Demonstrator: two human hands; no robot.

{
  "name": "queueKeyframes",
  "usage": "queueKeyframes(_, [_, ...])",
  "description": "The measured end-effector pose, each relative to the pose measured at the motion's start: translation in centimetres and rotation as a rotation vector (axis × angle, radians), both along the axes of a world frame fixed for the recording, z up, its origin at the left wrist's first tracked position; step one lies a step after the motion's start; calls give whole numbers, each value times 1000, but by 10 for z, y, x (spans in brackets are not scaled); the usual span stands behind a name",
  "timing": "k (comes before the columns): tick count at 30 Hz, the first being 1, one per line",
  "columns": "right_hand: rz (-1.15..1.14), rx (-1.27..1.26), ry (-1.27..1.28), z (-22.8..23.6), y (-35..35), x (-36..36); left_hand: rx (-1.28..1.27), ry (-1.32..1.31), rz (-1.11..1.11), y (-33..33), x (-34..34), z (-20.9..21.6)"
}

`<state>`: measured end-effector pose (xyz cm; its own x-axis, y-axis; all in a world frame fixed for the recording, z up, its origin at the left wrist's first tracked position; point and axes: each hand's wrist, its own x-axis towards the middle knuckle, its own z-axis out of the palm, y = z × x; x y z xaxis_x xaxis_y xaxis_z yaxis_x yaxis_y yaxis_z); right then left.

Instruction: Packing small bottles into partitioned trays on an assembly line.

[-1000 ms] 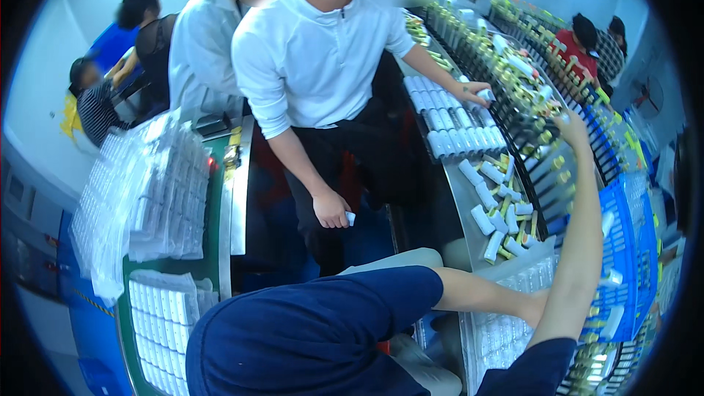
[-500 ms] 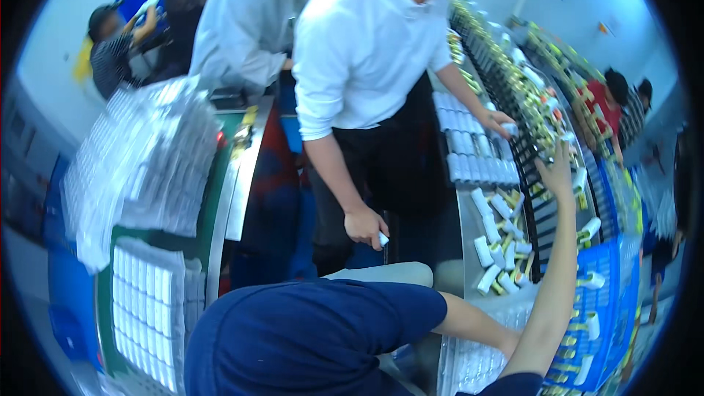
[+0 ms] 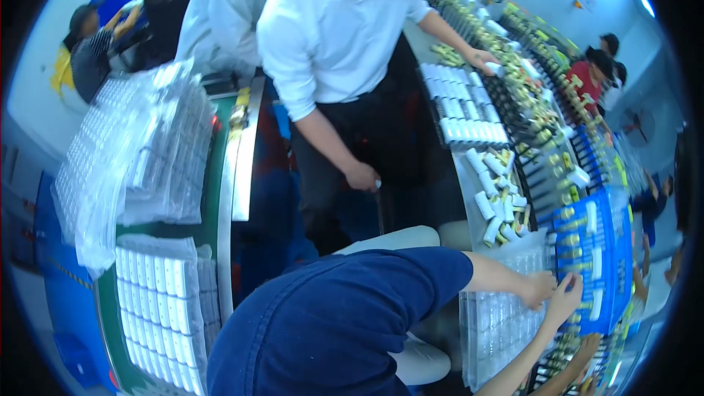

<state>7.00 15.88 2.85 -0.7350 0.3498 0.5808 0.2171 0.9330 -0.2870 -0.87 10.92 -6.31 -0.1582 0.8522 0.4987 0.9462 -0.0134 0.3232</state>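
My left hand (image 3: 539, 290) is curled closed above a clear plastic tray (image 3: 495, 330) with rows of pockets. Close beside it, my right hand (image 3: 566, 299) has its fingers pinched together. Anything held between the hands is too small or too hidden to name. Both are at the near edge of a blue plastic crate (image 3: 614, 264), where white pieces with gold stems (image 3: 594, 264) stand in rows. Just beyond the tray lies a loose heap of white cylinders with gold stems (image 3: 499, 202).
A co-worker in a white shirt (image 3: 330, 37) stands ahead, a small white piece in each hand. Another person's hand (image 3: 587, 352) reaches in at lower right. Filled white trays (image 3: 466, 106) and a long black rack (image 3: 528, 154) line the right. Bagged trays (image 3: 139, 154) are stacked at left.
My right hand has come back from the rack to beside my left hand, its fingers closing. Another person's hand has appeared at lower right. The whole view has shifted somewhat.
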Motion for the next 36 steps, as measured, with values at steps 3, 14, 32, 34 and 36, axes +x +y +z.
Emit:
queueKeyframes(3, [-150, 41, -136, -55, 34, 39, 150, 4, 14, -10, -4, -5])
queueKeyframes(14, [-535, 109, -250, -68, -6, 54, 161, -38, 27, -21, -3, -1])
queueKeyframes(32, [-632, 177, -56, -82, 24, 68, 38, 109, 49, -18, -12, 10])
queueKeyframes(34, [-727, 92, -131, -73, 9, 65, 106, 98, 19, -23, -17, 5])
queueKeyframes(36, [-736, 75, -137, -77, 18, 73, 82, 123, -22, -23, -15, 6])
